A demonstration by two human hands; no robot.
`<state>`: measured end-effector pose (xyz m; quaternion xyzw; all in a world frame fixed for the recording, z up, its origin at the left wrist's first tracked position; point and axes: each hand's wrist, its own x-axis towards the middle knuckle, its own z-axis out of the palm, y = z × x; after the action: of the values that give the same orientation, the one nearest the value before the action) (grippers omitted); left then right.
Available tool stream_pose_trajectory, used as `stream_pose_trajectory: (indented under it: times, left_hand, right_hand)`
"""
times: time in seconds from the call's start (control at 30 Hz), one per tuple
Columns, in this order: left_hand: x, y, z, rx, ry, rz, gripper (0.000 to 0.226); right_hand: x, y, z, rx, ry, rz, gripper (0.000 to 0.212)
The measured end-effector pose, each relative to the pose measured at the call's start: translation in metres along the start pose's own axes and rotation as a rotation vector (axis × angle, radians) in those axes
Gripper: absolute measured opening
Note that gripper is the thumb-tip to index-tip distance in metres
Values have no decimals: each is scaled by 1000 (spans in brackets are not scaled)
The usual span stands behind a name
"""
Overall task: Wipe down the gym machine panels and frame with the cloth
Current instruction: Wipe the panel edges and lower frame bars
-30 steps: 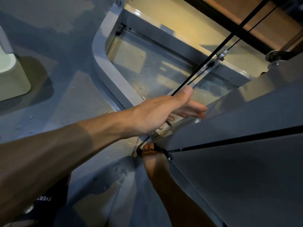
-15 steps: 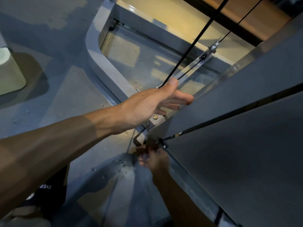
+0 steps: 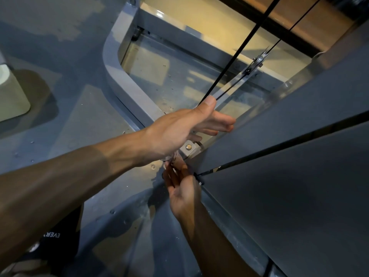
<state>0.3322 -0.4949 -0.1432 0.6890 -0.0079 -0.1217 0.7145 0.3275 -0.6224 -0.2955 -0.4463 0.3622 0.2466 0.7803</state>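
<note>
The gym machine's dark grey panels point(image 3: 289, 206) fill the right side, split by a narrow black gap. Its light grey curved frame point(image 3: 127, 90) lies on the floor beyond. My left hand point(image 3: 179, 130) reaches in from the left with straight fingers lying against the upper panel's edge, the thumb by a black cable point(image 3: 235, 50). My right hand point(image 3: 183, 188) comes up from below, palm toward me, fingertips at the panel's lower corner under my left wrist. A small pale crumpled bit, possibly the cloth point(image 3: 171, 158), shows at those fingertips. Whether they pinch it is hidden.
A bolted metal bracket point(image 3: 188, 146) sits at the panel corner. Two black cables run up to a pulley point(image 3: 257, 60). A pale block point(image 3: 12, 96) stands at the far left. The grey floor point(image 3: 69, 56) shows water drops and wet patches.
My right hand has turned palm-up and stretched its fingers up toward the bracket. My left hand stays at the panel edge, and the view has shifted slightly.
</note>
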Motion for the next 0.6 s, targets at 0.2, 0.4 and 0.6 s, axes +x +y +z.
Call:
stream_pose_trajectory:
  times: [0.2,0.4,0.6]
  left_hand:
    - [-11,1,11,4,49,3,66]
    - [-20,-5,19,0,87,32,63]
    - [-29,-11,30,26,120,57,61]
  right_hand:
    - [-29,-2,-24,-142,-52,1,30]
    - [-24,-2,-64,-161,84,12,29]
    - [-27,-20,-75,-112,114,-17,22]
